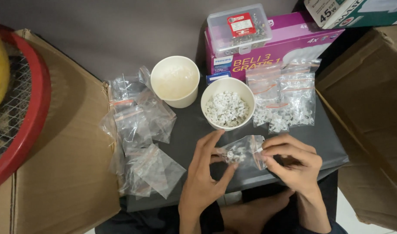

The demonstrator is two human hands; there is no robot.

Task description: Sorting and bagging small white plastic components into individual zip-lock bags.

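Both my hands hold one small clear zip bag (246,151) with a few white cable clips inside, just above the dark grey tabletop (189,130). My left hand (205,173) cups the bag's left side with fingers spread under it. My right hand (291,162) pinches the bag's red-striped zip edge on the right. Straight behind the bag stands a white paper cup (227,108) full of white cable clips. A second white cup (175,81) to its left looks empty.
Several empty clear zip bags (137,130) lie in a heap at left. Filled bags of clips (285,102) lie at right against a purple carton (289,41) topped by a clear plastic box (238,28). Cardboard boxes (59,164) flank the table; a red-rimmed racket (21,112) lies far left.
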